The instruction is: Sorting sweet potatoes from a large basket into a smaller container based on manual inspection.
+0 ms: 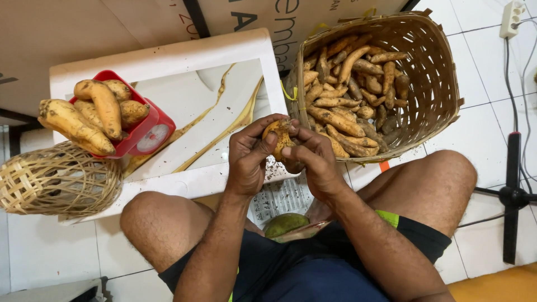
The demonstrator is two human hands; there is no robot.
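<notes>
Both hands meet at frame centre: my left hand (248,159) and right hand (317,162) are closed around one sweet potato (278,138), fingertips overlapping. Risk, as I judge it: dirt-slick skin could let it slip down onto the newspaper (282,197). At upper left, tubers heaped on the red scale (146,134) overhang and might roll off.

A large basket of woven bamboo strips (430,84), matt and coarse, holds rough, soil-dusted sweet potatoes (347,84). Left of it, a white slab with a glossy marbled face (196,95) carries a shiny red plastic kitchen scale (148,134). Further left lies a small openwork bamboo basket (56,179). Glossy white floor tiles (481,134) surround the large basket.
</notes>
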